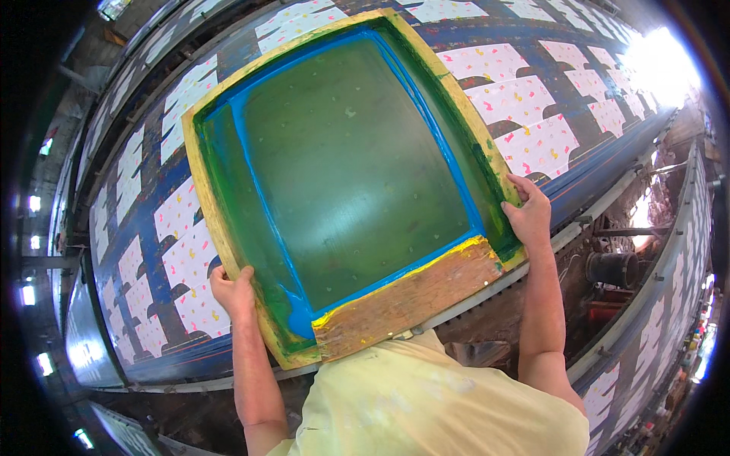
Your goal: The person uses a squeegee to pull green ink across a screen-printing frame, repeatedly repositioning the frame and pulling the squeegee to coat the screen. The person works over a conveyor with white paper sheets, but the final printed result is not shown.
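Note:
A large screen-printing frame [350, 167] with a wooden border and green mesh spans the middle of the view, tilted a little. Blue ink or tape lines the inside of its mesh. Along its near end lies a wooden board [411, 296] edged with yellow ink. My left hand [234, 292] grips the frame's left side near the close corner, thumb on top. My right hand [528, 209] holds the right side, somewhat farther from me, fingers curled over the rim. White fabric pieces [525, 114] with small pink and yellow prints lie around and partly beneath the frame.
A long blue-stained printing table [608, 152] carries rows of the cut fabric pieces. Another such table [646, 349] stands behind at the right, with a dark bucket [612, 268] in the gap. A metal rail [570, 235] follows the near table edge.

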The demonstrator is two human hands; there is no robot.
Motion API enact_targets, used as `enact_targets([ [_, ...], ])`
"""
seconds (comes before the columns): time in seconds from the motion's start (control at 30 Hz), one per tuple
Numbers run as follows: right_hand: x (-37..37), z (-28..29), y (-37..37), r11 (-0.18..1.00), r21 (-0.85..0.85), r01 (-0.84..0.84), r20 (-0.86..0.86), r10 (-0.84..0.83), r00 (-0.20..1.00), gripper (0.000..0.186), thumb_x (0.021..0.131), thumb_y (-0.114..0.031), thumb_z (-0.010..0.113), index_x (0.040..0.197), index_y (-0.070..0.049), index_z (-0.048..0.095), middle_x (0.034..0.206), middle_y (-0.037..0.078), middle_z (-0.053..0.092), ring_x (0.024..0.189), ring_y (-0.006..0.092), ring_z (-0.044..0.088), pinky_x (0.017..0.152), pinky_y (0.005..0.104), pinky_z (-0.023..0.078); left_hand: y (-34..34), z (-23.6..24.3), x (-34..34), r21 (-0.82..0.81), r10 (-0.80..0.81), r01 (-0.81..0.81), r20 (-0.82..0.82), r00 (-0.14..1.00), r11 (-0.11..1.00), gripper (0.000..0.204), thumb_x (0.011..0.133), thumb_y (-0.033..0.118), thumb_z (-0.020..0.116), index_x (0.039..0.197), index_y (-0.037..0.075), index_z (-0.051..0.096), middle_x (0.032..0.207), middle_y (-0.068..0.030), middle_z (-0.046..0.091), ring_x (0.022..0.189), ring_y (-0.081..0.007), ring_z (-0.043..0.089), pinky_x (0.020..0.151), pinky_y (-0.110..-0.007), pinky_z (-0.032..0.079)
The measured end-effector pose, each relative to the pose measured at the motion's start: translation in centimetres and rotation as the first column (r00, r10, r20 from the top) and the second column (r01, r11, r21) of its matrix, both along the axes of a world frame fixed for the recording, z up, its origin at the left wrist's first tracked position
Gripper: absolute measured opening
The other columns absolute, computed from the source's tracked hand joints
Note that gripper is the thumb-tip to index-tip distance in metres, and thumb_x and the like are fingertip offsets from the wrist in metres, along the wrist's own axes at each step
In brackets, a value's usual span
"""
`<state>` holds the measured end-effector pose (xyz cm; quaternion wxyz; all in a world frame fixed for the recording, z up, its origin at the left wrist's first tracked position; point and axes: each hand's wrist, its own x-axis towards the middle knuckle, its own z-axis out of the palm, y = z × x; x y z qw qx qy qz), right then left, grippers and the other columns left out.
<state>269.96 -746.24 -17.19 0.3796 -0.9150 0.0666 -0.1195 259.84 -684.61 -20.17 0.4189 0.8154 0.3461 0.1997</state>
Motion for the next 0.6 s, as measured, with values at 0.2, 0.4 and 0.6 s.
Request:
enact_targets([
  [0.2, 0.2, 0.2, -0.6, 0.998, -0.037, -0.044, -0.027, 0.043, 0.999, 0.064, 0.081, -0.002, 0.087, 0.143, -0.012, 0.075, 0.133, 0.017, 0.079, 0.122, 0.0336, 0.078, 0.107, 0.0417, 0.062, -0.5, 0.4, 0.3, -0.039, -0.008, 0.009, 0.006, 1.0, 0.999, 0.032, 0.082, -0.002, 0.087, 0.107, -0.002, 0.068, 0.103, -0.0106, 0.072, 0.088, -0.0193, 0.071, 0.085, -0.035, 0.058],
  [0.4, -0.3, 1.6, -0.3, 0.991, -0.116, -0.067, -0.091, 0.056, 0.994, 0.064, 0.084, -0.006, 0.09, 0.146, -0.011, 0.072, 0.136, 0.019, 0.077, 0.126, 0.038, 0.074, 0.109, 0.0466, 0.059, -0.4, -0.1, 0.6, -0.026, -0.047, 0.045, -0.079, 0.996, 0.999, 0.031, 0.083, 0.001, 0.087, 0.107, -0.003, 0.068, 0.102, -0.0118, 0.074, 0.087, -0.0211, 0.072, 0.082, -0.036, 0.059],
  [0.6, -5.5, 6.9, 3.0, 0.867, -0.367, -0.338, 0.055, 0.383, 0.922, 0.06, 0.087, -0.013, 0.092, 0.144, -0.013, 0.075, 0.142, 0.017, 0.075, 0.134, 0.0384, 0.069, 0.115, 0.0503, 0.055, -0.9, -0.1, 0.8, -0.057, -0.044, 0.039, -0.093, 0.995, 0.998, 0.031, 0.083, 0.0, 0.085, 0.11, -0.005, 0.07, 0.103, -0.0141, 0.078, 0.088, -0.0231, 0.075, 0.084, -0.037, 0.06],
])
